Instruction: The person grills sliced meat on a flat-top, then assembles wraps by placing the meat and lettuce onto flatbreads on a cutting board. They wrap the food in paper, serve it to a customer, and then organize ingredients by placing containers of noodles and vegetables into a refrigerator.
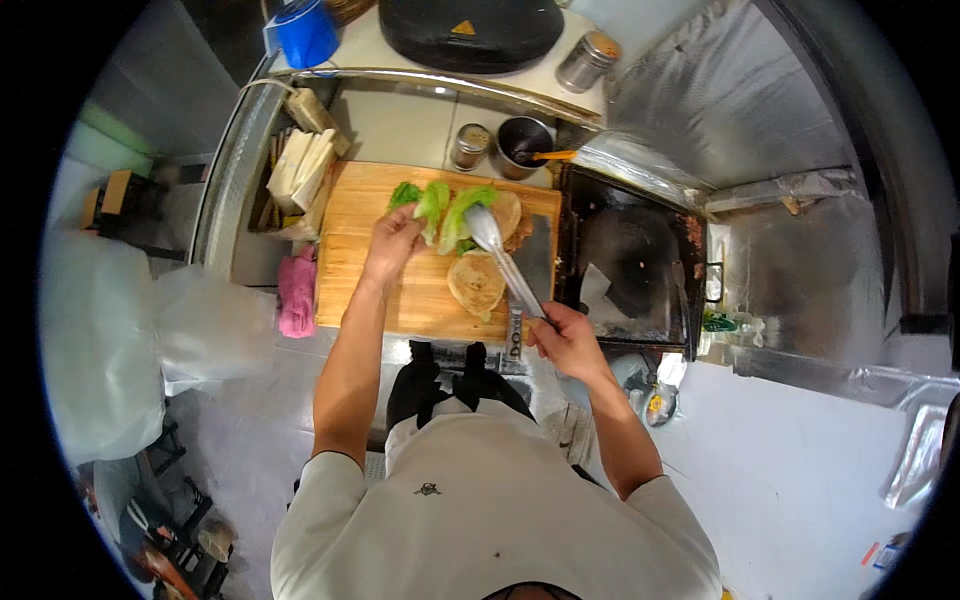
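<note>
My left hand [395,242] is closed on the edge of a green lettuce leaf [432,208] over the wooden cutting board [350,260]. My right hand [566,342] grips metal tongs [510,270], whose end reaches another lettuce leaf [457,222]. That leaf lies against a round flatbread [508,208], with brown chopped filling [519,236] beside it. Nearer to me lies a second browned flatbread [475,284]. A wide-bladed cleaver [540,258] rests at the board's right side, partly behind the tongs, its handle toward me.
Right of the board is a dark griddle [632,250]. Behind the board stand a shaker jar [470,147] and a metal pot [522,135] with an orange-handled utensil. Paper bags [300,170] and a pink cloth [297,290] sit at left. A black round appliance [470,30] occupies the shelf.
</note>
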Motion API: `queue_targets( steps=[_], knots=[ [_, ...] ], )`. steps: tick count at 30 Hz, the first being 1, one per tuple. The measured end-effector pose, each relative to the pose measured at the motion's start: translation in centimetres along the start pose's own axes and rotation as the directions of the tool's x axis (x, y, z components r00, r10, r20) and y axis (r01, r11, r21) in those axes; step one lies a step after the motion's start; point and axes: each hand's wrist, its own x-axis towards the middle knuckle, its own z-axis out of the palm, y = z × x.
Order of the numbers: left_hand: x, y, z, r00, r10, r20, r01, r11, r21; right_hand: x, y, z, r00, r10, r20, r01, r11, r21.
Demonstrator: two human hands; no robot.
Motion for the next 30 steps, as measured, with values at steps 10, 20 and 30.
queue_targets(
  steps=[10,20,30],
  knots=[
    [-3.6,-2.9,8.7,0.984,-0.145,0.101,0.173,0.903,-0.392,-2.4,1.2,-2.1,0.993,0.038,-0.111,-0.055,0.986,-0.156],
    [-2.4,-3.9,12.5,0.963,-0.178,0.203,0.204,0.972,-0.119,-3.9,6.6,-3.5,0.997,0.059,-0.051,-0.047,0.975,0.218],
    [1.9,-4.7,14.1,0.761,0.604,0.237,-0.379,0.117,0.918,-1.9,8.0,-4.3,0.984,0.113,-0.137,-0.057,0.931,0.36]
  ],
)
